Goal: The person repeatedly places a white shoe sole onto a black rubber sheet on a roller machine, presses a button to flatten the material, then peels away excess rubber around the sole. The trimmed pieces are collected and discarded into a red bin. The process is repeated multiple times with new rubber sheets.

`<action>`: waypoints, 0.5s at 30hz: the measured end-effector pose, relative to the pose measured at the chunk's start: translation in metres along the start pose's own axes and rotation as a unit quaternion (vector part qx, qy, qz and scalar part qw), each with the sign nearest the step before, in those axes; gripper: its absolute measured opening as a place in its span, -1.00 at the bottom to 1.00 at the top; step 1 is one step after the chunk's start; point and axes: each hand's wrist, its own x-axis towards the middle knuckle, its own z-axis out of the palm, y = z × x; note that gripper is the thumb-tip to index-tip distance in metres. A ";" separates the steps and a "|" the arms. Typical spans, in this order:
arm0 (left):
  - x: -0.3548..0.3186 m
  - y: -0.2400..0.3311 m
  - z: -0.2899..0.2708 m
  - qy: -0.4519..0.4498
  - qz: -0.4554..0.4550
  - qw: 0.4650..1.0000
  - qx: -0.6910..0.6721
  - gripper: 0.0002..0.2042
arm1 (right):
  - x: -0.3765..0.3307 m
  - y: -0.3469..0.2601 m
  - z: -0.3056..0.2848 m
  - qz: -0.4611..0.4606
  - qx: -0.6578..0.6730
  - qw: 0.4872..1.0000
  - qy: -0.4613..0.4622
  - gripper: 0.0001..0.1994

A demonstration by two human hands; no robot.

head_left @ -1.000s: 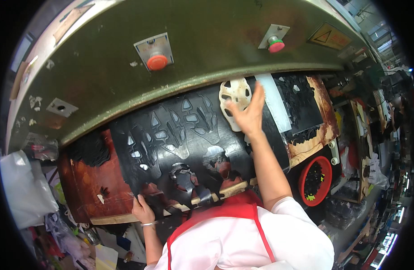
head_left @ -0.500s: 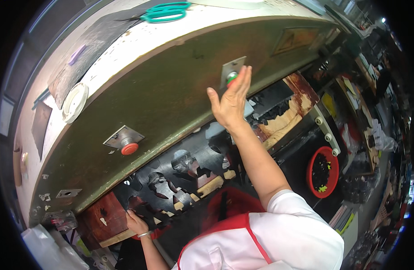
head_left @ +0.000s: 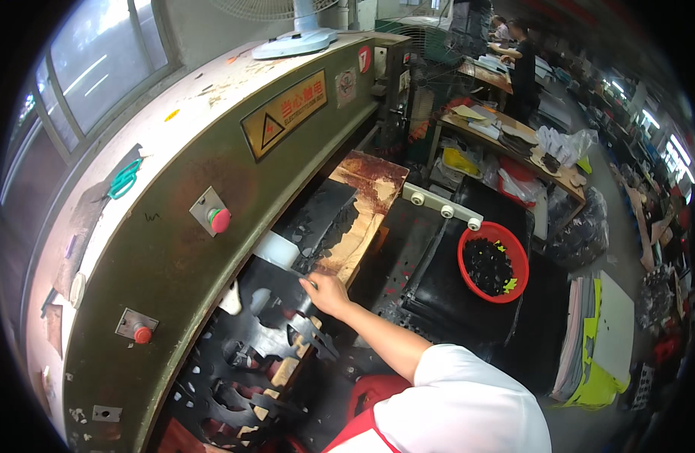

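Observation:
My right hand (head_left: 329, 294) is closed, its thumb and fingers pinched at the right edge of a black sheet (head_left: 287, 308). The sheet is full of cut-out holes, with narrow strips between them, and lies over a worn cutting board (head_left: 356, 235). Just beyond my fingers, a whitish translucent block (head_left: 277, 250) sits beside the machine's green beam (head_left: 174, 260). A red push button with a green ring (head_left: 220, 220) sticks out of the beam, and a plain red button (head_left: 142, 334) is lower left. My left hand is out of view.
To the right, a red basin (head_left: 524, 266) of black and yellow-green scraps stands on a black surface, near stacked sheets (head_left: 578, 340). Teal scissors (head_left: 125, 179) and a fan base (head_left: 295, 44) rest on the machine top. People work at the far back.
The view has swung to the right. My right hand has left the green-ringed button and come down to the black sheet's edge. My left hand has gone out of view.

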 end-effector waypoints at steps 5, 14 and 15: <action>-0.020 -0.059 -0.007 -0.023 -0.007 0.998 -0.059 -0.57 | -0.059 0.008 -0.070 0.011 0.005 0.998 0.057 -0.75; -0.067 -0.164 -0.066 0.116 0.065 0.987 -0.086 -0.66 | -0.076 -0.078 -0.041 -0.118 -0.053 0.961 -0.245 -0.02; -0.074 -0.148 -0.071 0.170 0.098 0.979 -0.054 -0.67 | -0.081 -0.081 -0.039 -0.108 -0.111 0.951 -0.268 0.05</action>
